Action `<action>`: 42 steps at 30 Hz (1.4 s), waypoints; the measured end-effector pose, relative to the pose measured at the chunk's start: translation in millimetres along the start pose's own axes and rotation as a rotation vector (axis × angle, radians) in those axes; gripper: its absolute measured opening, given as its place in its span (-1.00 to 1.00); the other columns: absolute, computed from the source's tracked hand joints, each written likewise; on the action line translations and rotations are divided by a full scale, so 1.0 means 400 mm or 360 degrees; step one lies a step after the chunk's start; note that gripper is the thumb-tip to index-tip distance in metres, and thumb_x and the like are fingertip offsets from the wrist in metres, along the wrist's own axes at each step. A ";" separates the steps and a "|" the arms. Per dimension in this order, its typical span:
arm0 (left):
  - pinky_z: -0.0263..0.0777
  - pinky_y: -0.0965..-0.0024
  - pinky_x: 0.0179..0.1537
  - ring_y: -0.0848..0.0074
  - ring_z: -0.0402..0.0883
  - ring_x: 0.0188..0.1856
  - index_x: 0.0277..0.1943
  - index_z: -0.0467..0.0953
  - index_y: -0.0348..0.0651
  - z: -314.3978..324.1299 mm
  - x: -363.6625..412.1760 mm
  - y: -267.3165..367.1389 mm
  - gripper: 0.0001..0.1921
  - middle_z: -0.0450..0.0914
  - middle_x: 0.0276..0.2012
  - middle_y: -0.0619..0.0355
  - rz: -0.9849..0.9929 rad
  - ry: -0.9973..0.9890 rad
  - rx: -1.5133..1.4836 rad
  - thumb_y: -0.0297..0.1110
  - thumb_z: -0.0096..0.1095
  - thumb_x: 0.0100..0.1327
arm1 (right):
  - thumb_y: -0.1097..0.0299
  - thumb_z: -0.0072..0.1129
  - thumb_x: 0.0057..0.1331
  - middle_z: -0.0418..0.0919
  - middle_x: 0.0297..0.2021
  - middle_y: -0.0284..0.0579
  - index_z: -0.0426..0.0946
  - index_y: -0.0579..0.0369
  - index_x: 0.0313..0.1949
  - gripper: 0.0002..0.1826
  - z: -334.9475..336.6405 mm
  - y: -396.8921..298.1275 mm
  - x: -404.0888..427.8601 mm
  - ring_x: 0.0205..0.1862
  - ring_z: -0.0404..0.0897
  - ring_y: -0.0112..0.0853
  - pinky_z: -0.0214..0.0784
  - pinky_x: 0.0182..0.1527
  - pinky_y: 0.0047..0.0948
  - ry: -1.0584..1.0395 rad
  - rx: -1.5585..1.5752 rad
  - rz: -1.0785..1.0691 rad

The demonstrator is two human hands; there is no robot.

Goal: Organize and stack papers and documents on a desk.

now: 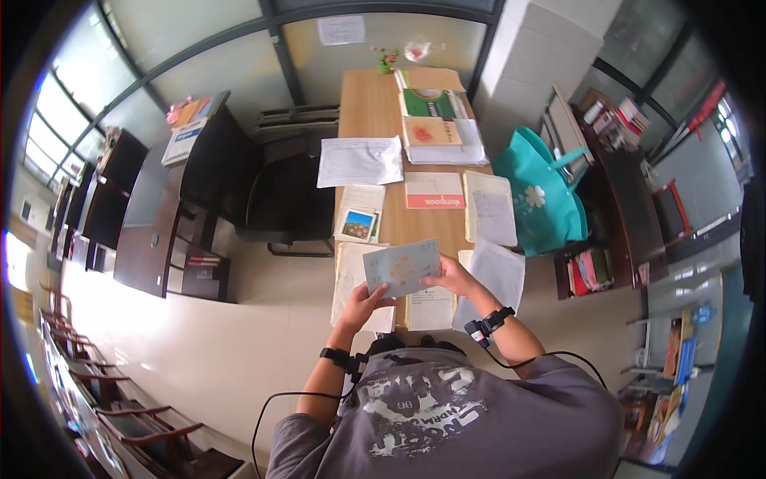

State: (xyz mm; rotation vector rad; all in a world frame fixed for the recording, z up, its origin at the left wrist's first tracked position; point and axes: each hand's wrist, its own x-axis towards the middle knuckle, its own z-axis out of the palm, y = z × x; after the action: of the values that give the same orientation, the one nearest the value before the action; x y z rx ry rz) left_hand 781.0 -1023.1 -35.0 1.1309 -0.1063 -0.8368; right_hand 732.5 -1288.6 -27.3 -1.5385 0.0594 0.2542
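Both my hands hold a pale blue-grey booklet or card [401, 267] with an orange drawing, above the near end of a wooden table [365, 102]. My left hand [362, 306] grips its lower left edge, thumb on the face. My right hand [452, 275] has its right edge. Under it lie worn open papers [350, 287] and a printed page [429, 311]. Beyond are a photo of flowers [359, 226] on a small booklet, a pink and white notebook [434, 190], an old notebook with a written sheet [494, 209] and a crumpled lined sheet [360, 161].
Books and papers [434, 132] are stacked at the table's far right, near a small potted flower [386, 60]. A teal tote bag [538, 191] stands right of the table. To the left is a black chair [287, 191]. A loose sheet [494, 281] overhangs the table's right edge.
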 end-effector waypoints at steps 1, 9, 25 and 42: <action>0.62 0.35 -0.02 0.34 0.67 -0.10 0.14 0.40 -0.42 -0.007 0.012 -0.018 -0.66 0.59 -0.03 0.02 -0.0016 -0.0024 0.0016 -0.37 0.11 0.43 | 0.25 0.42 0.17 0.57 0.06 -0.08 0.42 0.14 0.14 -0.42 -0.001 -0.005 -0.016 0.16 0.49 -0.27 0.34 0.16 -0.33 0.0030 0.0012 -0.0005; 0.52 0.29 0.06 0.32 0.54 0.11 0.14 0.43 -0.26 0.002 0.040 -0.055 -0.59 0.46 0.14 0.05 0.0416 0.0071 0.0448 -0.54 0.29 0.23 | 0.52 0.25 0.06 0.67 -0.13 -0.10 0.63 0.07 -0.40 -0.91 -0.074 -0.016 -0.113 0.04 0.56 -0.26 0.36 0.12 -0.33 0.0571 -0.0540 -0.0781; 0.56 0.38 -0.23 0.44 0.60 -0.22 0.09 0.45 -0.21 -0.275 -0.151 -0.117 -0.72 0.61 -0.14 0.08 0.0030 0.1095 -0.0008 -0.30 0.14 0.39 | 0.28 0.17 0.38 0.57 -0.40 -0.22 0.41 0.09 -0.07 -0.77 -0.273 0.094 0.144 -0.54 0.60 -0.48 0.57 -0.48 -0.44 0.1160 0.0588 -0.0186; 0.55 0.36 -0.23 0.40 0.61 -0.19 0.10 0.46 -0.16 -0.349 -0.174 -0.089 -0.70 0.60 -0.11 0.08 -0.0206 0.1239 0.0050 -0.25 0.13 0.40 | 0.29 0.20 0.29 0.58 -0.50 -0.08 0.40 0.10 -0.10 -0.73 -0.434 0.322 0.101 -0.50 0.60 -0.22 0.45 -0.42 -0.20 0.1839 -0.1282 0.0148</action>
State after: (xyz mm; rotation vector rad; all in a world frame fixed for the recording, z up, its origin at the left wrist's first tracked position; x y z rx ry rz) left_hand 779.4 -879.7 -105.4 1.4322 0.6055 -0.4588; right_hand 767.2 -1454.2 -167.8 -2.2981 1.0397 -0.6503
